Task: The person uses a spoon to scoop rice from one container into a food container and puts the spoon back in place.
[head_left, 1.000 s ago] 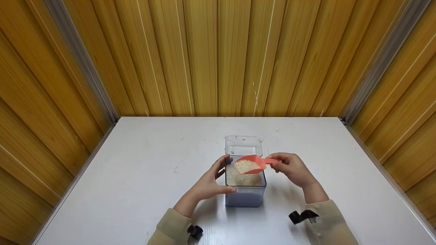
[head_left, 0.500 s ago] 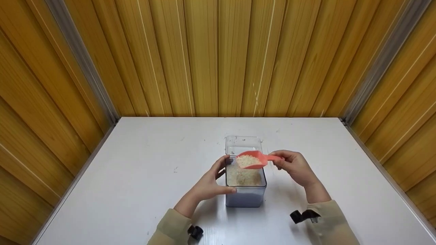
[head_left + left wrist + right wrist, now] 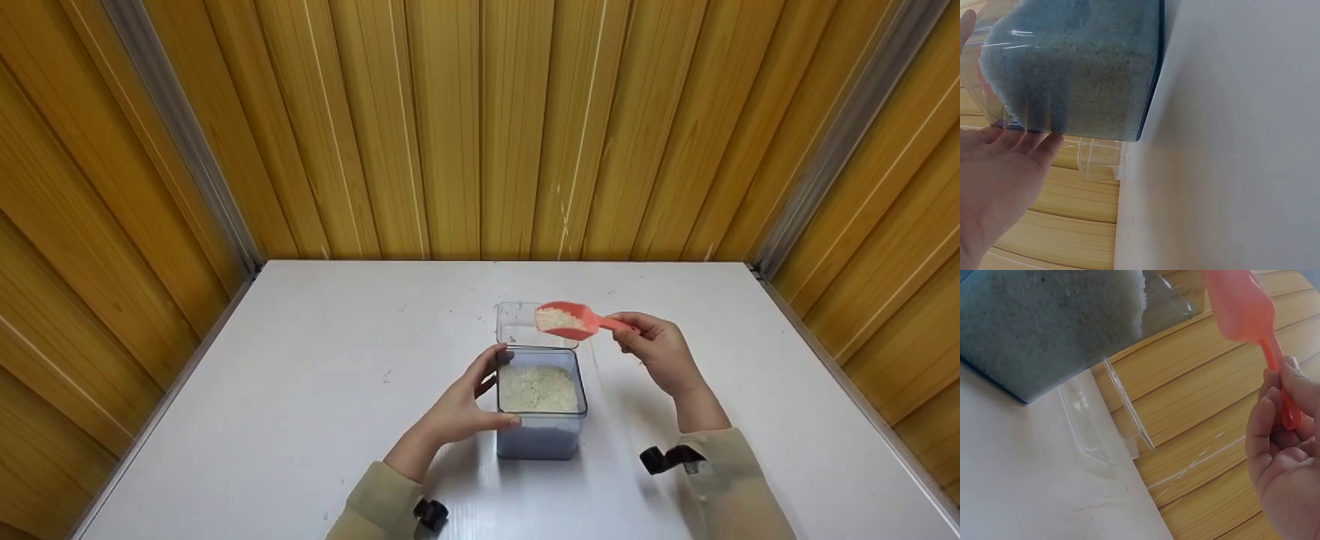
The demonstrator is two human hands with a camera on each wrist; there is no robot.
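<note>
My right hand (image 3: 660,356) pinches the handle of a red scoop (image 3: 589,324), with the thumb along it in the right wrist view. White rice (image 3: 557,319) fills much of the scoop. It hangs above the far side of a clear, bluish square container (image 3: 538,439), overlapping the clear lid behind in the head view. The container stands upright and uncovered, largely full of rice (image 3: 536,388). My left hand (image 3: 457,411) grips its left side, thumb at the front and fingers toward the back corner. In the left wrist view, several fingertips (image 3: 1044,147) press against the wall.
A clear plastic lid (image 3: 516,334) lies on the white table (image 3: 360,337) just behind the container. Wood-patterned walls (image 3: 442,150) close off the back and both sides. A black camera mount (image 3: 667,459) sits at the right sleeve, another mount (image 3: 431,514) at the left.
My right hand has raised the loaded scoop and moved it back and slightly right, from over the container's opening to over the lid. The left hand and container have stayed put.
</note>
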